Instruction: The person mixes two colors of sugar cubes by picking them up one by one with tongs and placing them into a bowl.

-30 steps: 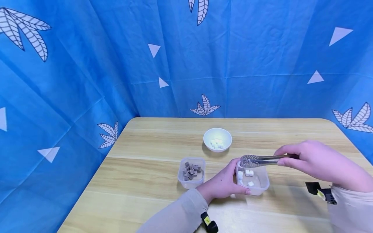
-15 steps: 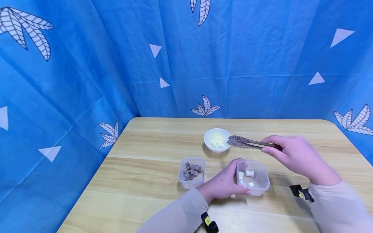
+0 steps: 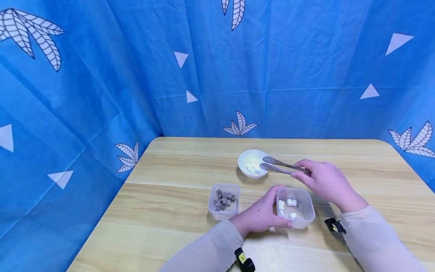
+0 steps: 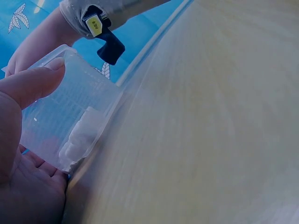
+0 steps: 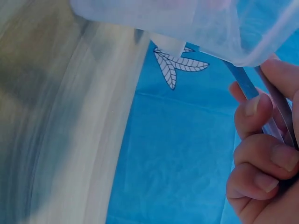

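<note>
My left hand [image 3: 261, 215] grips the left side of a clear plastic container [image 3: 306, 222], its thumb along the near wall and fingers behind. Several small white marshmallow-like pieces [image 3: 291, 202] lie in that container. My right hand [image 3: 324, 185] holds perforated metal tongs [image 3: 285, 164], whose tips are spread apart over the right rim of a white bowl [image 3: 253, 154]. White pieces [image 3: 252, 167] sit in the bowl; I see nothing between the tong tips. In the right wrist view, fingers curl round the tongs [image 5: 244, 81], and the container [image 5: 135, 16] hides their far ends.
A second clear container [image 3: 222, 216] with several brown cubes [image 3: 223, 200] stands left of my left hand. All of it rests on a wooden table [image 3: 163, 211]. A blue curtain [image 3: 217, 68] hangs behind and to the left.
The right hand has carried the tongs from over the container up and left to the bowl. Their tips have spread apart. My left hand keeps its hold on the container.
</note>
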Demonstrator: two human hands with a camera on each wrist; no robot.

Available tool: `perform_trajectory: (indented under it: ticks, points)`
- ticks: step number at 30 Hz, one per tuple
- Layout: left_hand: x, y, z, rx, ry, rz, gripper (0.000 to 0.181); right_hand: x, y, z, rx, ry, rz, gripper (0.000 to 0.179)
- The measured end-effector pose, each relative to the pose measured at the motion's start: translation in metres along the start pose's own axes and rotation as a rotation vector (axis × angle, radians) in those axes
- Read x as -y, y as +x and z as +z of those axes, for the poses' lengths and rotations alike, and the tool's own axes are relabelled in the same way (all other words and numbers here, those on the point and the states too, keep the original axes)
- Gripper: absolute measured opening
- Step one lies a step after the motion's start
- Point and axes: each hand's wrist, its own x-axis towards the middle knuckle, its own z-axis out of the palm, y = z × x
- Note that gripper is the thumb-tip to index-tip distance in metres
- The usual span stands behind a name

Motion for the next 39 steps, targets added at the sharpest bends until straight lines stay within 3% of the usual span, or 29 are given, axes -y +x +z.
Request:
perform_trajectory:
  ticks: [11, 20, 31, 39]
  points:
    - [-0.002, -0.001, -0.001, -0.001, 0.004, -0.022, 0.095, 0.0, -0.001, -0.008, 0.021, 0.017, 0.03, 0.037]
    - [0.0, 0.0, 0.001, -0.005, -0.027, -0.018, 0.095, -0.009, -0.015, -0.047, 0.012, -0.009, 0.0, 0.029]
    - [0.002, 0.001, 0.001, -0.019, 0.014, -0.031, 0.098, -0.015, -0.03, -0.073, 0.145, -0.018, -0.033, 0.025]
    - [0.002, 0.001, 0.002, -0.02, 0.019, -0.032, 0.099, -0.017, -0.038, -0.081, 0.214, -0.03, -0.002, 0.025]
